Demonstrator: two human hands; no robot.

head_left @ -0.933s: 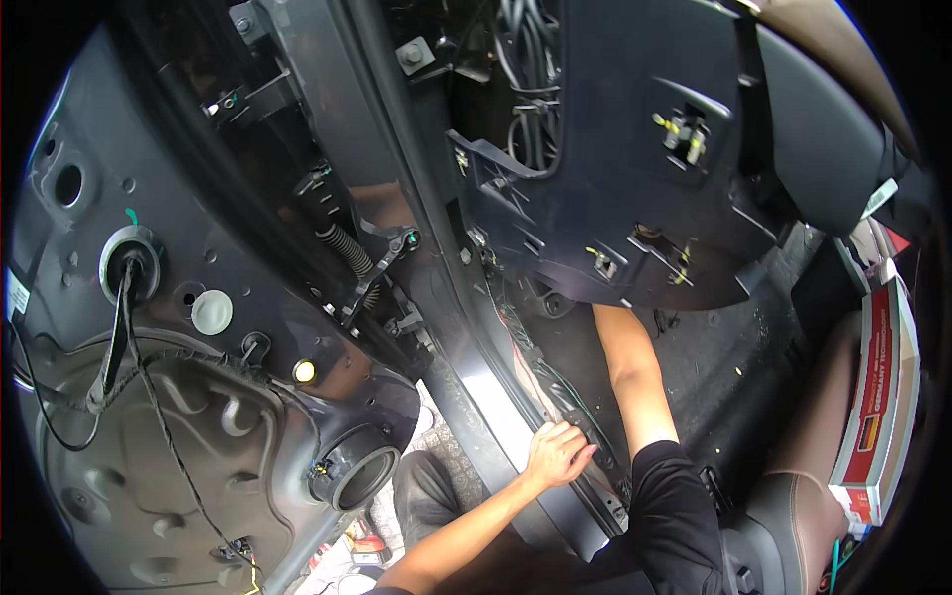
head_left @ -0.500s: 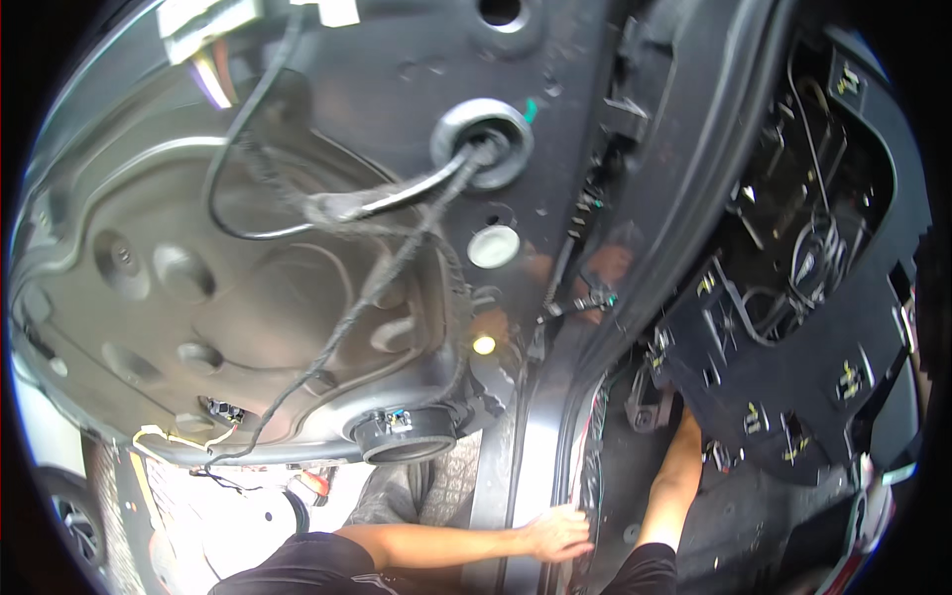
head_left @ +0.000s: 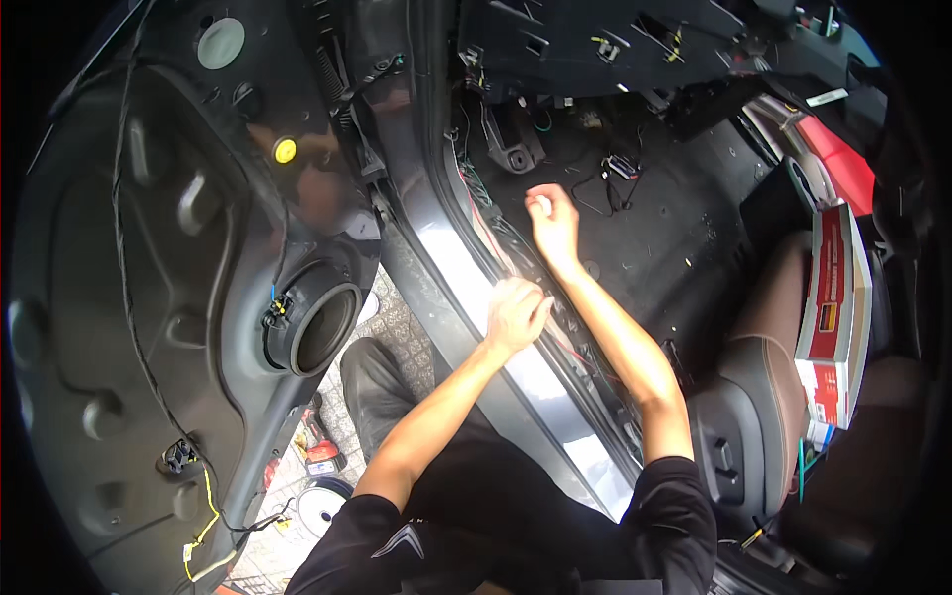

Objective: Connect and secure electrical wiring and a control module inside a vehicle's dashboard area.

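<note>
My left hand (head_left: 518, 315) lies closed over the inner edge of the silver door sill (head_left: 441, 248), beside the black rubber seal; whatever its curled fingers grip is hidden. Further ahead and to the right, my right hand (head_left: 553, 226) is raised above the dark car floor with its fingers curled in. A small bright white patch shows between those fingers, too unclear to name. A wire bundle (head_left: 488, 210) with red, green and black strands runs along the inside of the sill, close to both hands.
The open door panel (head_left: 159, 268) fills the left, with a round black speaker ring (head_left: 315, 327) and a hanging cable (head_left: 124, 228). On the right a brown seat (head_left: 769, 367) carries a red and white box (head_left: 831, 307). A small connector with wires (head_left: 622, 167) lies on the floor.
The view has swung right and down into the car. My right hand has come out from under the dark dashboard panel. My left hand is still at the sill.
</note>
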